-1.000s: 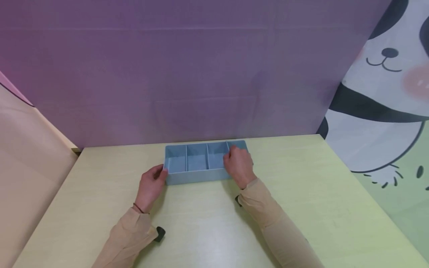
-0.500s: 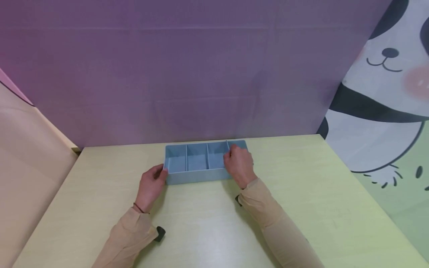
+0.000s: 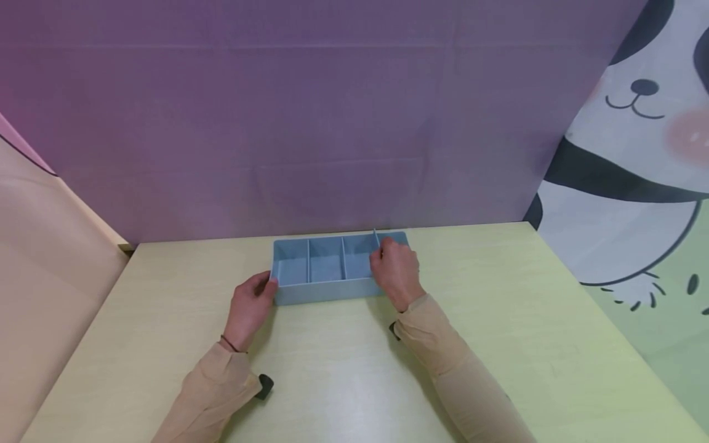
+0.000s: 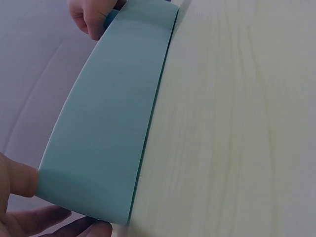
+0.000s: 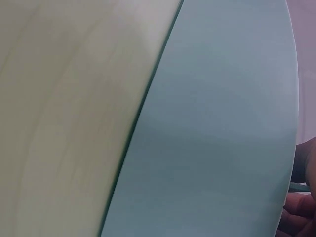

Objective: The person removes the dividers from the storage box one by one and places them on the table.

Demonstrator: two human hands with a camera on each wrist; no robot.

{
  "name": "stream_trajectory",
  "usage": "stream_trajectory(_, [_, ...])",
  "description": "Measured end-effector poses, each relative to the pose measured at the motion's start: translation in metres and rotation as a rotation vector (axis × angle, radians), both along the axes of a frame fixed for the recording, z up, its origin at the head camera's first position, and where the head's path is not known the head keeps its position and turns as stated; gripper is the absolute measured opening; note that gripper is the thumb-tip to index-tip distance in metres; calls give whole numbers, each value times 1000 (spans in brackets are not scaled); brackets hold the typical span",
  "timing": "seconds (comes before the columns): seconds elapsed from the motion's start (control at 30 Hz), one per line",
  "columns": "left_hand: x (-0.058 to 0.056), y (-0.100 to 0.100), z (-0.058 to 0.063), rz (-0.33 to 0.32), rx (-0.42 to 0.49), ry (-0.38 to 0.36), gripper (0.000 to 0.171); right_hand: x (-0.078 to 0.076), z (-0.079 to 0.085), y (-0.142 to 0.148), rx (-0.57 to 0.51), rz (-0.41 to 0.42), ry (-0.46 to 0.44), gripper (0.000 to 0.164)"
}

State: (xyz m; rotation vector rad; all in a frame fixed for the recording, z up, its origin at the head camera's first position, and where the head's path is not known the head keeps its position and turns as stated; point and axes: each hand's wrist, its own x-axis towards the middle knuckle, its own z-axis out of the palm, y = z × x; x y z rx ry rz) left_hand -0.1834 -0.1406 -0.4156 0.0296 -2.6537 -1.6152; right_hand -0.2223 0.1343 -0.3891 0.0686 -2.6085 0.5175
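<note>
A blue box (image 3: 327,291) divided into compartments stands near the back of the table; no objects show in the compartments I can see. My left hand (image 3: 250,309) holds its left front corner, thumb on the front wall (image 4: 106,103) and fingers at the left end. At the right part of the box, my right hand (image 3: 397,274) pinches the rightmost divider (image 3: 376,235), whose back corner stands slightly above the rim. Between the right fingers, a thin edge of the divider (image 5: 299,187) shows in the right wrist view. The right hand hides part of the rightmost compartment.
The pale wooden table (image 3: 332,381) ends at a purple backdrop (image 3: 332,123) just behind the box. A cream panel (image 3: 55,258) borders the left, and a panda-print sheet (image 3: 626,234) hangs at the right.
The right hand has risen very slightly, and the back corner of the pinched divider now pokes a little higher above the rim. The left hand and the box have stayed in place.
</note>
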Motion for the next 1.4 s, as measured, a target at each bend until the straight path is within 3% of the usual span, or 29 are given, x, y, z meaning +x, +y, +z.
stream_trajectory(0.57, [0,-1,0,6,15,-29,43,0,2,-1,7,3,25,16])
stream_trajectory(1.4, [-2,-1,-2,12,13,-10,42,1,5,-1,9,-19,76,16])
